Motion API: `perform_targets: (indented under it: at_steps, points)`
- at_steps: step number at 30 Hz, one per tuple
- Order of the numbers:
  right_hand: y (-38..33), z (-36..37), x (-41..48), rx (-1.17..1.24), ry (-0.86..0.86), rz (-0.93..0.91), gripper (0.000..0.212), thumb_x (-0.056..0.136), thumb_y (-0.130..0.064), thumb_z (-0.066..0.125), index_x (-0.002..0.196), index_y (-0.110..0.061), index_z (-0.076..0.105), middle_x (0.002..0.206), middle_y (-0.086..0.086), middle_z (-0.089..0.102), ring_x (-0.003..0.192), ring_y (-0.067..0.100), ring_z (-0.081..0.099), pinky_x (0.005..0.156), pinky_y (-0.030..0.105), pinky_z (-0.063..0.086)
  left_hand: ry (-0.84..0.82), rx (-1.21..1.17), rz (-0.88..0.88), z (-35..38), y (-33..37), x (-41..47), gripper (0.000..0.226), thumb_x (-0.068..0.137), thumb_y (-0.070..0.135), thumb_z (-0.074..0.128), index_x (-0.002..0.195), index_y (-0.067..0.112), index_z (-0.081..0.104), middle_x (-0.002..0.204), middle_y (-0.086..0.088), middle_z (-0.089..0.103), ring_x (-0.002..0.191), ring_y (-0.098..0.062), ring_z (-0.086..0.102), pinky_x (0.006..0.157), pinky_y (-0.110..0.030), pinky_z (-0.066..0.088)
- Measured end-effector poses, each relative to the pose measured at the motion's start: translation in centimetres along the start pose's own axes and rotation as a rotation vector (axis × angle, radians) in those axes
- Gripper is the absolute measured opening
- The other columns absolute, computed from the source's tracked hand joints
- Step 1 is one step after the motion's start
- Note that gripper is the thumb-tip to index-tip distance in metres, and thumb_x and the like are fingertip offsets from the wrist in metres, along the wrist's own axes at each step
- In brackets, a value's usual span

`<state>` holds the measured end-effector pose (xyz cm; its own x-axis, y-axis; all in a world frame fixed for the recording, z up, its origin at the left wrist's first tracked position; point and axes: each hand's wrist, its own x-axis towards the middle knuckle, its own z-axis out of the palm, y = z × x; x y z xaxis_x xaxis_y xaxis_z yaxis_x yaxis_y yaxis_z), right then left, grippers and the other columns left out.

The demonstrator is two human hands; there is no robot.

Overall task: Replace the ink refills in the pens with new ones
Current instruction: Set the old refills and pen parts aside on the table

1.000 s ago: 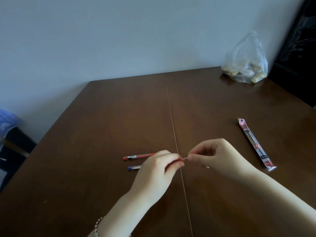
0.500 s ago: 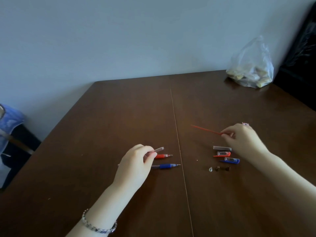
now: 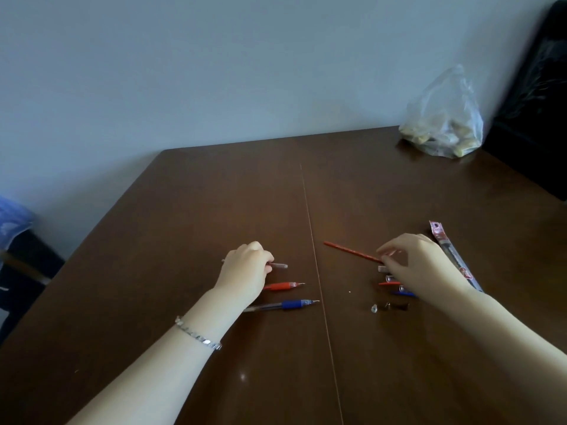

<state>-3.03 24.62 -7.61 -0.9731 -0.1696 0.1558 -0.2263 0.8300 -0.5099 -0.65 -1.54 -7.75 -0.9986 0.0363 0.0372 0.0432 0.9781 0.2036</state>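
My left hand [image 3: 245,268] grips a clear pen barrel with a grey grip [image 3: 278,265], held low over the brown table [image 3: 214,191] left of its centre seam. Just in front of that hand lie a red pen [image 3: 283,285] and a blue pen [image 3: 291,304], tips pointing right. My right hand [image 3: 420,265] pinches the near end of a thin red refill [image 3: 349,251] that slants away to the left, close to the tabletop. Pen caps [image 3: 389,283] lie partly hidden under this hand. A red packet of new refills [image 3: 454,256] lies to its right.
Three small pen tip parts [image 3: 387,307] lie in a row near the right forearm. A clear plastic bag [image 3: 445,124] with yellowish contents stands at the far right corner. A dark chair [image 3: 534,102] is beyond the right edge, and a blue object [image 3: 12,222] sits left of the table.
My hands, joined at the seam a second ago, have moved apart, the red refill going right. Both hands have since sunk closer to the table.
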Motion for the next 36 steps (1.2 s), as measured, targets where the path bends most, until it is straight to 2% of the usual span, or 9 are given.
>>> perform_targets:
  at_steps: [4,9,14,17,21,26,32,34,36]
  points:
    - [-0.7,-0.1,-1.2,0.060,-0.001,-0.066,0.016,0.081,-0.010,0.058,0.089,-0.018,0.070,0.082,-0.006,0.059,0.092,0.014,0.049,0.080,0.026,0.042,0.143,-0.030,0.070,0.0,0.5,-1.5,0.028,0.089,0.022,0.053,0.116,0.018,0.056,0.120,-0.002,0.056,0.108,-0.020,0.048,0.092,-0.033,0.042]
    - [-2.5,0.4,-2.2,0.147,-0.051,-0.127,0.015,0.082,-0.014,0.058,0.089,-0.021,0.070,0.086,-0.010,0.061,0.094,0.010,0.051,0.083,0.024,0.046,0.012,0.003,0.097,0.3,0.4,-2.9,0.027,0.089,0.029,0.052,0.113,0.019,0.058,0.119,-0.002,0.057,0.111,-0.018,0.046,0.093,-0.032,0.039]
    - [-4.3,1.0,-3.2,0.185,-0.060,-0.154,0.016,0.083,-0.018,0.060,0.094,-0.024,0.068,0.087,-0.013,0.060,0.089,0.004,0.052,0.072,0.005,0.035,0.098,-0.023,0.088,0.0,1.0,-3.3,0.027,0.091,0.028,0.047,0.115,0.019,0.054,0.120,-0.002,0.058,0.112,-0.018,0.048,0.096,-0.031,0.038]
    - [-5.8,0.8,-3.7,0.265,0.015,-0.167,0.024,0.082,-0.025,0.062,0.106,-0.024,0.064,0.094,-0.013,0.059,0.090,0.001,0.054,0.076,0.005,0.037,0.193,-0.178,0.138,-1.1,2.7,-4.7,0.031,0.089,0.023,0.051,0.119,0.015,0.052,0.119,-0.004,0.061,0.112,-0.020,0.055,0.096,-0.029,0.043]
    - [-7.3,0.0,-3.8,0.260,-0.036,-0.269,0.021,0.080,-0.024,0.064,0.100,-0.025,0.069,0.091,-0.011,0.065,0.084,0.003,0.058,0.073,0.009,0.043,0.356,-0.197,0.310,-1.6,3.8,-6.3,0.026,0.076,0.012,0.066,0.101,0.006,0.063,0.092,-0.011,0.071,0.084,-0.025,0.068,0.073,-0.031,0.054]
    - [-7.4,-0.6,-4.2,0.261,-0.044,-0.293,0.023,0.074,-0.024,0.071,0.097,-0.023,0.070,0.085,-0.013,0.064,0.080,-0.002,0.059,0.072,0.007,0.044,0.324,-0.149,0.322,-1.6,3.5,-6.5,0.027,0.070,0.010,0.072,0.096,0.007,0.065,0.089,-0.010,0.073,0.081,-0.024,0.069,0.073,-0.033,0.054]
    - [-6.5,-0.8,-4.1,0.209,-0.079,-0.331,0.012,0.076,-0.018,0.069,0.087,-0.018,0.074,0.072,-0.017,0.059,0.063,-0.007,0.056,0.064,0.001,0.039,0.297,-0.137,0.360,-1.1,3.8,-6.4,0.022,0.074,0.014,0.069,0.096,0.010,0.066,0.090,-0.008,0.072,0.084,-0.022,0.067,0.077,-0.036,0.055]
    - [-5.7,-1.1,-3.9,0.127,-0.131,-0.364,0.012,0.080,-0.014,0.066,0.089,-0.017,0.073,0.072,-0.018,0.059,0.065,-0.005,0.057,0.062,0.004,0.039,0.288,-0.106,0.354,-0.9,3.6,-6.4,0.024,0.071,0.012,0.072,0.094,0.010,0.067,0.088,-0.008,0.072,0.082,-0.023,0.068,0.074,-0.036,0.056]
    - [-4.2,-1.7,-3.4,0.008,-0.125,-0.431,0.016,0.080,-0.010,0.060,0.088,-0.014,0.072,0.077,-0.005,0.066,0.072,0.007,0.062,0.067,0.016,0.043,0.301,-0.132,0.291,-0.9,3.1,-6.5,0.024,0.074,0.012,0.070,0.097,0.010,0.066,0.093,-0.009,0.072,0.086,-0.024,0.068,0.077,-0.036,0.055]
